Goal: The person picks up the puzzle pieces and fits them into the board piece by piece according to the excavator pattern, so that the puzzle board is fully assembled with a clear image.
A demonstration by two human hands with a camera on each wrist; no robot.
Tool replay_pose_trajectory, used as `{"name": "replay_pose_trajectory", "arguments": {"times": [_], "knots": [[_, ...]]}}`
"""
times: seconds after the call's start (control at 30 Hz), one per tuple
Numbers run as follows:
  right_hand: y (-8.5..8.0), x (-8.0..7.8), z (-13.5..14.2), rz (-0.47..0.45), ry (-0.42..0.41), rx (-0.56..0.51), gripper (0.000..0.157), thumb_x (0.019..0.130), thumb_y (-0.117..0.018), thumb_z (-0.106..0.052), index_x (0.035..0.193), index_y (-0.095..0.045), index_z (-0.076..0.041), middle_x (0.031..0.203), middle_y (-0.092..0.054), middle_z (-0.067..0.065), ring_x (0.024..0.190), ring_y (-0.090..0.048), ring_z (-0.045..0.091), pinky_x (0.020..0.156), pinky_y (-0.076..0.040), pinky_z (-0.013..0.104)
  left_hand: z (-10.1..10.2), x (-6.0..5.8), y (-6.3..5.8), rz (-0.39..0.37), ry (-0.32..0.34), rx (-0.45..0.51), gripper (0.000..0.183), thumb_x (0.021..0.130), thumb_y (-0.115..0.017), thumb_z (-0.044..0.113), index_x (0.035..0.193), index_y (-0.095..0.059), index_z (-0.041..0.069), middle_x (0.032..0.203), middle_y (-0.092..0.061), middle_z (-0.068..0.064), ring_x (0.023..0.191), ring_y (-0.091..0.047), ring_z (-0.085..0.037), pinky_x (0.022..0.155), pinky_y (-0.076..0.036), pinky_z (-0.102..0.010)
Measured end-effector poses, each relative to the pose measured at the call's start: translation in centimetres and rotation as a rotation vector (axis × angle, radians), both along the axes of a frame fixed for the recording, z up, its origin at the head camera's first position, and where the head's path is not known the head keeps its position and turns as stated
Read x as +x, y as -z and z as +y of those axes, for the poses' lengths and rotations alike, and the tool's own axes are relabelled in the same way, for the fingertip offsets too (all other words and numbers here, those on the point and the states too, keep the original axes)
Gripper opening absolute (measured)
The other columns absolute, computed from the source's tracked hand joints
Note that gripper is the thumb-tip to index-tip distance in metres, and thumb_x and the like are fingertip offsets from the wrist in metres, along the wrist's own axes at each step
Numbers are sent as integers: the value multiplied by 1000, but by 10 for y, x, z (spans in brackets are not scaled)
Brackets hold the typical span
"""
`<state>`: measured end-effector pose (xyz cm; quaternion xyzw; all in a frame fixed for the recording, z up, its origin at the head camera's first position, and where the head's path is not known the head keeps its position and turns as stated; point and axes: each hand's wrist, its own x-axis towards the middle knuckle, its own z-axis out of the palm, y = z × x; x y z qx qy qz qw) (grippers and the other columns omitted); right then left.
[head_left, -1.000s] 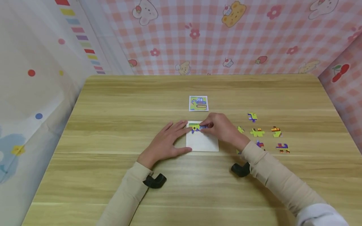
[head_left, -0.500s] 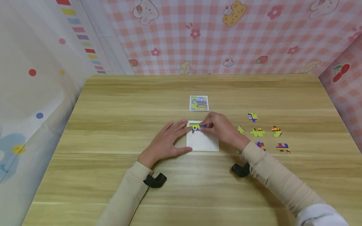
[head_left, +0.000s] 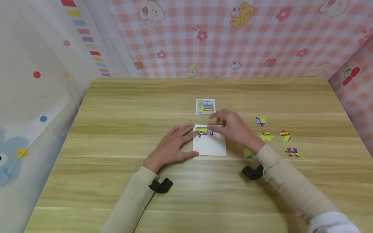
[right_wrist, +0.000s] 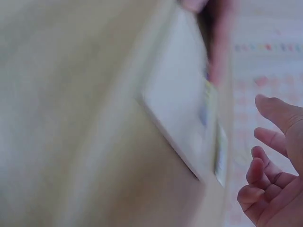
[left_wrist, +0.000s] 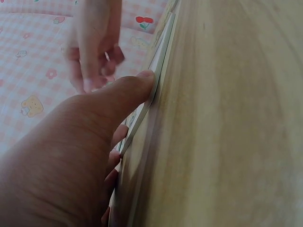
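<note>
A white square puzzle board (head_left: 211, 146) lies on the table, with a few yellow, green and blue jigsaw pieces (head_left: 201, 131) along its upper left part. My left hand (head_left: 172, 147) rests at the board's left side, fingers spread and extended; in the left wrist view its thumb (left_wrist: 142, 78) touches the board's edge. Above the board's upper right hovers my right hand (head_left: 234, 127). Its thumb and fingers are apart and hold nothing, as the right wrist view of that hand (right_wrist: 277, 161) shows. The right wrist view is blurred over the board (right_wrist: 175, 90).
Behind the board lies a small picture card (head_left: 205, 107) of a blue excavator. Several loose jigsaw pieces are scattered to the right, among them a yellow-blue piece (head_left: 260, 120), a striped piece (head_left: 292, 152) and a piece beside the right wrist (head_left: 248, 153).
My right hand has let go of the blue piece on the board and risen away to the right, its fingers parting. The left hand has stayed in place.
</note>
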<state>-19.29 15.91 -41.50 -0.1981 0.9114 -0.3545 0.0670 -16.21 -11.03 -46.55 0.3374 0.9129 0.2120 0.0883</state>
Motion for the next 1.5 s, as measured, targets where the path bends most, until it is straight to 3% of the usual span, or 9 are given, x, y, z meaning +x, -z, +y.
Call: {"name": "replay_pose_trajectory", "arguments": {"times": [0.23, 0.4, 0.57, 0.7, 1.07, 1.27, 1.5], "knots": [[-15, -3, 75, 58, 108, 23, 29, 100, -71, -17, 122, -74, 1, 116, -68, 21, 92, -65, 31, 71, -52, 38, 4, 0, 1, -12, 10, -9, 82, 94, -62, 64, 161, -40, 22, 171, -24, -1, 158, -17, -17, 129, -2, -37], [-14, -4, 130, 2, 122, 143, 30, 100, -68, -10, 126, -71, 3, 126, -65, 25, 106, -64, 39, 77, -53, 47, 3, 0, 2, -13, 5, -17, 83, 94, -62, 65, 161, -40, 22, 171, -25, -1, 158, -18, -16, 129, -3, -37], [-10, -4, 157, -76, 127, 179, 32, 101, -67, -12, 129, -69, 4, 126, -63, 26, 108, -61, 40, 75, -54, 41, 2, 1, 2, -10, 4, -20, 82, 94, -62, 65, 161, -39, 23, 171, -25, -1, 158, -18, -16, 129, -3, -37], [-7, -4, 163, -118, 116, 182, 37, 97, -72, -13, 130, -68, 4, 123, -63, 27, 107, -61, 41, 73, -55, 36, 0, 1, 4, -3, 1, -18, 82, 94, -61, 66, 161, -39, 23, 171, -24, -1, 158, -18, -16, 129, -3, -37], [2, -8, 157, -140, 119, 202, 52, 94, -80, -25, 132, -66, 6, 116, -64, 24, 102, -59, 35, 79, -52, 42, -1, 3, 5, -12, -7, -12, 82, 94, -61, 66, 161, -39, 23, 171, -24, 0, 158, -18, -16, 129, -3, -36], [5, -11, 157, -122, 108, 214, 50, 95, -78, -22, 132, -65, 8, 117, -65, 28, 103, -62, 39, 84, -56, 53, 0, 2, 4, 0, -7, -16, 82, 94, -60, 67, 161, -39, 23, 171, -25, 0, 158, -18, -15, 129, -2, -35], [4, -17, 155, -146, 145, 217, 43, 96, -76, -20, 129, -68, 6, 115, -65, 27, 98, -61, 35, 70, -51, 35, 0, 1, 1, 0, -12, -17, 81, 95, -60, 65, 161, -39, 23, 171, -25, 0, 158, -18, -15, 129, -3, -36]]}}
